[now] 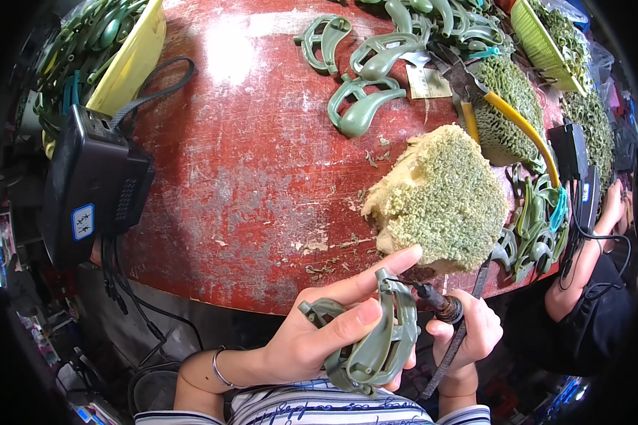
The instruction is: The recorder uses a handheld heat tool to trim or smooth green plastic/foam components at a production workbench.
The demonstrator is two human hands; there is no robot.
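Note:
My left hand (326, 329) is closed around a hollow, curved green plastic part (379, 347), its index finger stretched along the top toward the foam block. My right hand (475, 333) grips a soldering iron (443, 304) with a dark collar and a thin bent tip. That tip lies at the upper end of the plastic part; whether it touches cannot be told. A long flat grey file (448, 363) also runs through the right hand, slanting down toward my lap. Just beyond both hands sits a rough, yellow-green foam block (450, 198) on the red table (248, 191).
Several similar green parts (365, 106) lie at the far side. Yellow-handled cutters (521, 117) rest against another textured block (507, 106). At left stand a black box (92, 180) with cables and a yellow basket (131, 57). Another person's arm (581, 273) shows at right.

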